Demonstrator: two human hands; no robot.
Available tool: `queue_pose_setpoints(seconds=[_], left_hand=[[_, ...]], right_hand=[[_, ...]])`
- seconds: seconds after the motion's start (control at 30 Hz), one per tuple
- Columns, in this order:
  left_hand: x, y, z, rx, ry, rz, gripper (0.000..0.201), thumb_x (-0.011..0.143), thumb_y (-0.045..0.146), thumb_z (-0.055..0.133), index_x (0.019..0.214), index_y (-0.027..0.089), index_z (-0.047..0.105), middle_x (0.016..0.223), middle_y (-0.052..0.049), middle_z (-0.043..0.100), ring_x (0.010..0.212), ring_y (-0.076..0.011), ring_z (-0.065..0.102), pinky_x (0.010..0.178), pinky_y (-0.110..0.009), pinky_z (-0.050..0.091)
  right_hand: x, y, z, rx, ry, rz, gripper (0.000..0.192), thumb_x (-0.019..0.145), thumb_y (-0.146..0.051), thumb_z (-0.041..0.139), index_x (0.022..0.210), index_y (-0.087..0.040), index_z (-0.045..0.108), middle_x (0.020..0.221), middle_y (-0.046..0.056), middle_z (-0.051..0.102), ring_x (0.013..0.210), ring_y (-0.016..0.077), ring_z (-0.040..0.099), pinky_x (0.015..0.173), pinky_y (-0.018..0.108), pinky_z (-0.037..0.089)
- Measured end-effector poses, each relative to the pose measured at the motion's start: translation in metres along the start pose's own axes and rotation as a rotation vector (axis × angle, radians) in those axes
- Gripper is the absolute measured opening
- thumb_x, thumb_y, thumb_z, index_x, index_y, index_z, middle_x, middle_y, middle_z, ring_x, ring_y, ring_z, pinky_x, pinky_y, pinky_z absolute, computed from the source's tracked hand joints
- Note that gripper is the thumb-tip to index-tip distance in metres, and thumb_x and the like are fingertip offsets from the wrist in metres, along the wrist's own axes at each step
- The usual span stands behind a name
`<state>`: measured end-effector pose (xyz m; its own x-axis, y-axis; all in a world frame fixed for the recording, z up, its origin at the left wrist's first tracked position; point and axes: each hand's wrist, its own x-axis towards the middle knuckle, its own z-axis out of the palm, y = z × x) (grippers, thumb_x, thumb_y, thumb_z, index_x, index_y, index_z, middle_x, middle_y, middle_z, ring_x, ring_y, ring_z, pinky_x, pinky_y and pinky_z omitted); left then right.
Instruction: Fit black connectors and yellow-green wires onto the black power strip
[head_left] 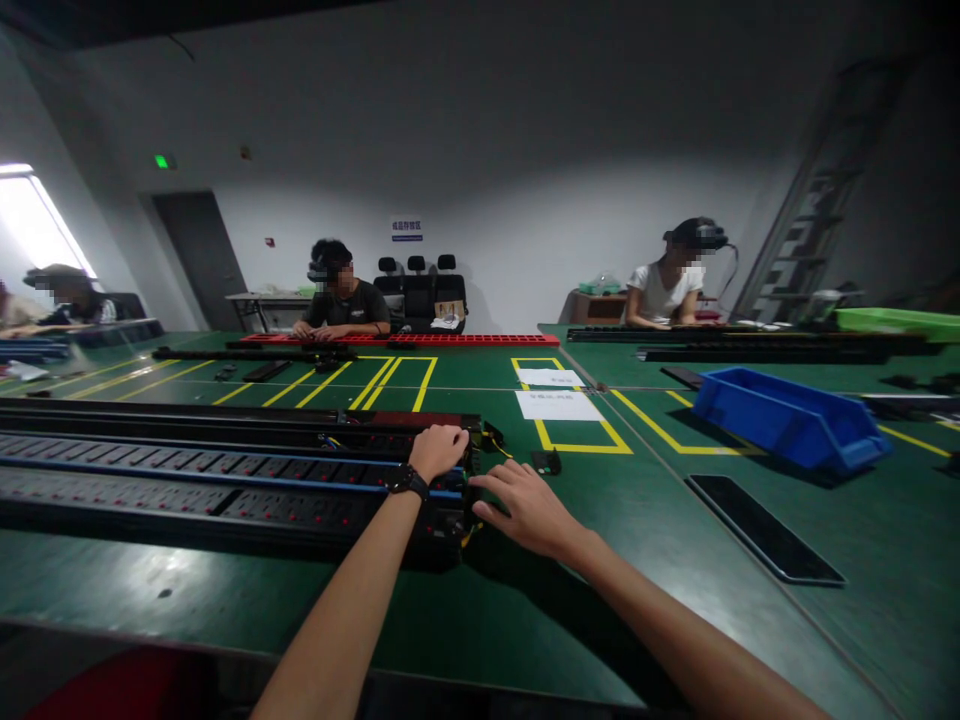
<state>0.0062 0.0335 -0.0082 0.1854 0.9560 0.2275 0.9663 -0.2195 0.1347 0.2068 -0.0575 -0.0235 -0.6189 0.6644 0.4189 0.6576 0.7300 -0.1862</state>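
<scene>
Several long black power strips (292, 508) with rows of sockets lie side by side across the left of the table, one edged in blue. My left hand (441, 452), a dark watch on its wrist, is closed over the right ends of the strips; its fingertips are partly hidden. Just right of those ends is my right hand (529, 508), its thumb and fingers apart and their tips close to the end of a strip. Whether they touch it I cannot tell. Yellow wires (471, 538) stick out at the strip ends. A small black part (546, 461) lies beyond my right hand.
On the right are a blue bin (787, 418) and a dark flat phone-like slab (765, 528). White paper sheets (559, 405) lie on the green table (600, 610) near yellow tape lines. Across it, two people sit behind a red perforated rail (480, 340) and black rails (750, 352).
</scene>
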Motion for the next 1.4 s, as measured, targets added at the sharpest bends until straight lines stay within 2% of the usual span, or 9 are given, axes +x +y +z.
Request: queue_pose_setpoints(seconds=[0.1,0.23,0.4,0.57,0.7,1.0,1.2,1.3,1.4], left_hand=[[0.0,0.0,-0.001,0.003,0.002,0.007,0.05,0.104,0.044,0.033,0.098,0.025,0.078,0.103,-0.009,0.079,0.098,-0.0233,0.074,0.087,-0.03,0.053],[-0.001,0.001,-0.003,-0.005,0.0,0.011,0.05,0.104,0.045,0.033,0.097,0.025,0.078,0.103,-0.009,0.079,0.098,-0.024,0.074,0.086,-0.03,0.053],[-0.002,0.002,-0.005,-0.008,-0.012,-0.012,0.049,0.104,0.046,0.033,0.097,0.025,0.077,0.104,-0.01,0.079,0.097,-0.0243,0.074,0.086,-0.031,0.053],[-0.002,0.003,-0.006,-0.018,-0.008,-0.008,0.049,0.104,0.044,0.033,0.095,0.024,0.077,0.103,-0.01,0.079,0.096,-0.0249,0.074,0.084,-0.031,0.053],[-0.002,0.003,-0.006,-0.018,-0.001,-0.003,0.049,0.104,0.044,0.034,0.094,0.024,0.077,0.101,-0.01,0.079,0.095,-0.0251,0.074,0.084,-0.032,0.053],[-0.001,0.001,0.0,-0.012,0.0,0.003,0.05,0.104,0.044,0.033,0.097,0.025,0.079,0.103,-0.01,0.079,0.099,-0.0247,0.074,0.088,-0.032,0.053],[-0.001,0.0,0.002,-0.024,0.017,0.013,0.05,0.104,0.044,0.032,0.097,0.025,0.078,0.101,-0.01,0.079,0.097,-0.0248,0.074,0.087,-0.032,0.054],[-0.002,0.001,0.001,-0.024,0.02,0.009,0.05,0.103,0.044,0.032,0.096,0.025,0.079,0.101,-0.01,0.079,0.097,-0.0257,0.074,0.086,-0.034,0.054],[-0.003,0.002,-0.001,-0.031,0.02,0.005,0.049,0.103,0.043,0.033,0.097,0.025,0.079,0.102,-0.01,0.079,0.097,-0.0254,0.074,0.087,-0.034,0.055]], right_hand=[[0.0,0.008,0.001,-0.013,0.054,0.069,0.019,0.1,-0.027,0.056,0.108,-0.019,0.071,0.098,0.009,0.072,0.096,0.024,0.06,0.089,0.037,0.044],[-0.002,0.032,0.002,0.031,0.134,0.234,0.014,0.092,-0.017,0.056,0.098,-0.02,0.069,0.091,0.006,0.072,0.089,0.0218,0.063,0.08,0.032,0.044],[-0.004,0.071,0.0,0.222,0.155,0.522,0.024,0.088,-0.021,0.055,0.109,-0.021,0.067,0.083,0.002,0.073,0.073,0.0187,0.065,0.066,0.028,0.042],[-0.01,0.092,-0.007,0.229,0.028,0.619,0.035,0.094,-0.042,0.057,0.118,-0.018,0.068,0.09,0.007,0.075,0.078,0.021,0.068,0.064,0.028,0.041],[-0.013,0.084,-0.013,0.075,-0.086,0.587,0.049,0.088,-0.056,0.065,0.12,-0.019,0.069,0.1,0.011,0.074,0.085,0.0244,0.068,0.064,0.029,0.041],[-0.012,0.053,-0.006,-0.284,-0.095,0.406,0.023,0.09,-0.041,0.065,0.087,-0.02,0.074,0.087,0.013,0.072,0.089,0.0283,0.065,0.071,0.036,0.048],[0.004,0.027,-0.008,-0.155,0.03,0.231,0.02,0.094,-0.034,0.065,0.105,-0.021,0.074,0.099,0.012,0.069,0.097,0.0275,0.063,0.082,0.039,0.05],[0.02,0.008,-0.005,-0.022,0.005,0.141,0.02,0.095,-0.033,0.064,0.109,-0.022,0.073,0.098,0.008,0.07,0.097,0.0246,0.064,0.082,0.036,0.05],[0.037,-0.006,-0.001,-0.105,-0.069,0.117,0.018,0.095,-0.031,0.064,0.102,-0.019,0.076,0.097,0.01,0.071,0.097,0.0264,0.064,0.083,0.037,0.05]])
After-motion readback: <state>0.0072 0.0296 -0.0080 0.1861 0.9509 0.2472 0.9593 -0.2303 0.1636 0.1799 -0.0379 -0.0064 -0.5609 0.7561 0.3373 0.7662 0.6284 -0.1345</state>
